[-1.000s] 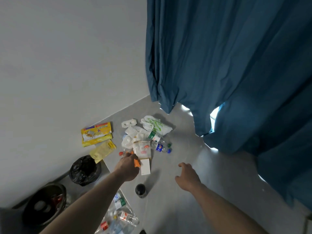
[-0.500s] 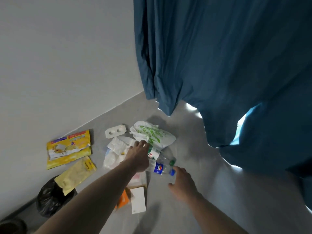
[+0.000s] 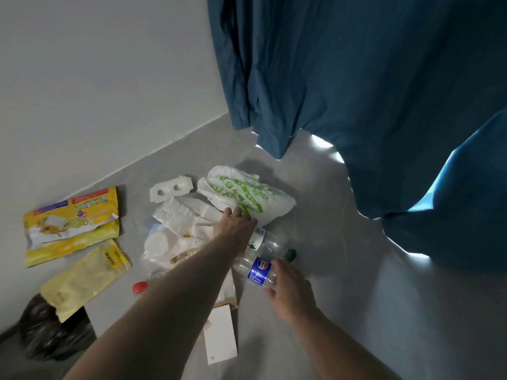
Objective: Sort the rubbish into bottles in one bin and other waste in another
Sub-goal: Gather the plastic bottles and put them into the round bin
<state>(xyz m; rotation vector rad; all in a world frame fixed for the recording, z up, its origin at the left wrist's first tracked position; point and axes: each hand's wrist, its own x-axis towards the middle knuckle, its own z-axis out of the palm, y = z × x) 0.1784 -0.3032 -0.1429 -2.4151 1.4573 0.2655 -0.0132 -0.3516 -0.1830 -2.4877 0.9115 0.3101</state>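
Two clear plastic bottles lie side by side on the grey floor. One has a green-and-white label (image 3: 257, 239) and a green cap (image 3: 291, 254); the other has a blue label (image 3: 259, 270). My right hand (image 3: 292, 290) has its fingers and thumb closed around the blue-labelled bottle's cap end, and the bottle still rests on the floor. My left hand (image 3: 236, 224) lies palm down over the base of the green-labelled bottle, fingertips touching a white bag with green print (image 3: 247, 194). What its fingers hold is hidden.
White tissues and a clear wrapper (image 3: 175, 237) are piled left of the bottles. Nearby lie a cardboard holder (image 3: 170, 189), yellow packets (image 3: 74, 223), a red cap (image 3: 140, 287) and a white card (image 3: 220, 335). A black bin bag (image 3: 52, 335) sits lower left; a blue curtain (image 3: 370, 91) hangs right.
My view has closed in on the pile. My left hand moved forward from the orange scrap to the green-labelled bottle and bag. My right hand reached forward onto the blue-labelled bottle.
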